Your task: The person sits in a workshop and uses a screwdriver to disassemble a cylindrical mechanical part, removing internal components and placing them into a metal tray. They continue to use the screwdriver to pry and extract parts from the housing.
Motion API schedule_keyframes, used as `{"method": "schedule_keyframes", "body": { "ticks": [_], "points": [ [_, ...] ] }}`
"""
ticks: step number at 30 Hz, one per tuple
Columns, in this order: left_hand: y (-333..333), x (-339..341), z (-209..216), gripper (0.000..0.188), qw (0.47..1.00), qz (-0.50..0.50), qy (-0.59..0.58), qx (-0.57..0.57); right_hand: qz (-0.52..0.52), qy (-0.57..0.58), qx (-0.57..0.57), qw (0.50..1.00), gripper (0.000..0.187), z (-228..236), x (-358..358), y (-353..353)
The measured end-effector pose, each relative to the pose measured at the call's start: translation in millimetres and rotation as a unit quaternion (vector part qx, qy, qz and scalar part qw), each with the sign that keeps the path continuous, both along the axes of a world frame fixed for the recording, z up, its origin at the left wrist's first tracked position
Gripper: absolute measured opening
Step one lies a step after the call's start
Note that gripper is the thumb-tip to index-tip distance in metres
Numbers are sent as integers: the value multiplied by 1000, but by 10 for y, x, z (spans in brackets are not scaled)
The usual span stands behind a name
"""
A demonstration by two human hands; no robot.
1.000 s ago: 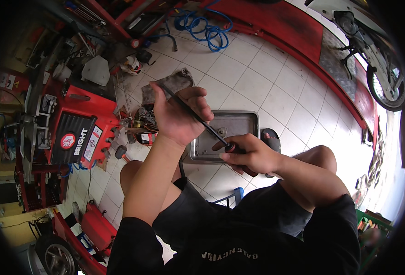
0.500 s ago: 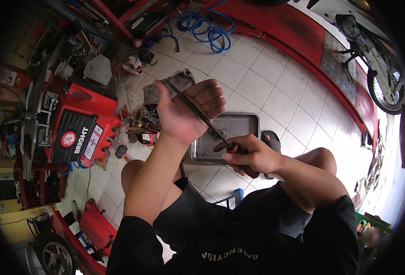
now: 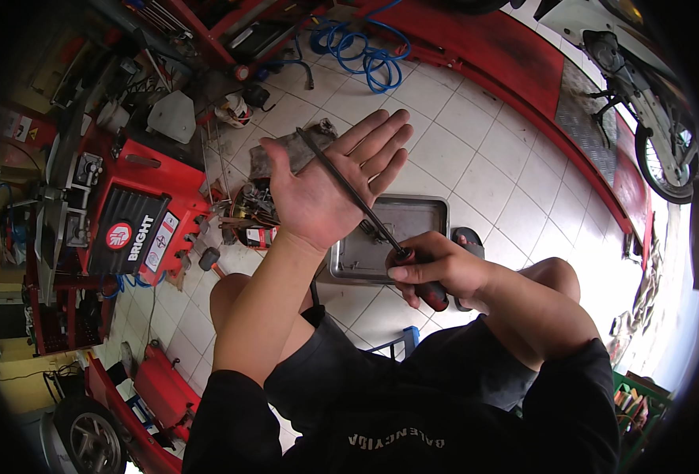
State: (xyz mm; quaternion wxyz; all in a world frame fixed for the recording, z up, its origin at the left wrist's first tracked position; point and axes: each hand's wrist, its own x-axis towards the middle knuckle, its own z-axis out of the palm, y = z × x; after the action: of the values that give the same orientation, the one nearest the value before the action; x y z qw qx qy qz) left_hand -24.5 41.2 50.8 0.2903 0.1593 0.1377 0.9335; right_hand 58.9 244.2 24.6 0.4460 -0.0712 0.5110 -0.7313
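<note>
Down on the white tiled floor (image 3: 476, 170), a grey metal tray (image 3: 412, 221) sits flat near the middle. Up top, a blue coiled hose (image 3: 357, 47) lies loose on the tiles. To the left stands a red machine (image 3: 140, 221), with small engine parts (image 3: 246, 209) clustered just beside it.

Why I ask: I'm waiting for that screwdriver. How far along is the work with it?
Done: a few small metal parts lie in the grey metal tray on the tiles. In hand: the right hand grips the long black-shafted screwdriver, its shaft lying across the open left hand, with a grey cloth behind the thumb. What is left can't be judged from this view.
</note>
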Motion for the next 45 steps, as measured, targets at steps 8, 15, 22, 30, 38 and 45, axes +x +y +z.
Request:
{"method": "schedule_keyframes", "body": {
  "ticks": [8, 15, 22, 30, 38, 45],
  "points": [
    [41, 2, -99, 137, 999, -11, -28, 15, -5, -27, 82, 996, 46, -86, 6, -46],
    [6, -25, -90, 138, 1000, -5, -10, 5, -39, -71, -60, 995, 40, -250, 51, -90],
    [6, 1, -61, 138, 999, -16, -23, 29, -15, -80, -51, 995, 38, -321, 27, -63],
    [-6, 11, -30, 138, 1000, -12, -10, 13, -21, -44, -15, 999, 36, -141, 27, -106],
    [-5, -13, -68, 139, 999, 25, -5, -18, -49, 192, 167, 966, 37, -108, 130, -149],
    [-9, -5, -66, 139, 999, 28, -16, -15, -45, 196, 224, 954, 36, -16, 142, -146]
  ]
}}
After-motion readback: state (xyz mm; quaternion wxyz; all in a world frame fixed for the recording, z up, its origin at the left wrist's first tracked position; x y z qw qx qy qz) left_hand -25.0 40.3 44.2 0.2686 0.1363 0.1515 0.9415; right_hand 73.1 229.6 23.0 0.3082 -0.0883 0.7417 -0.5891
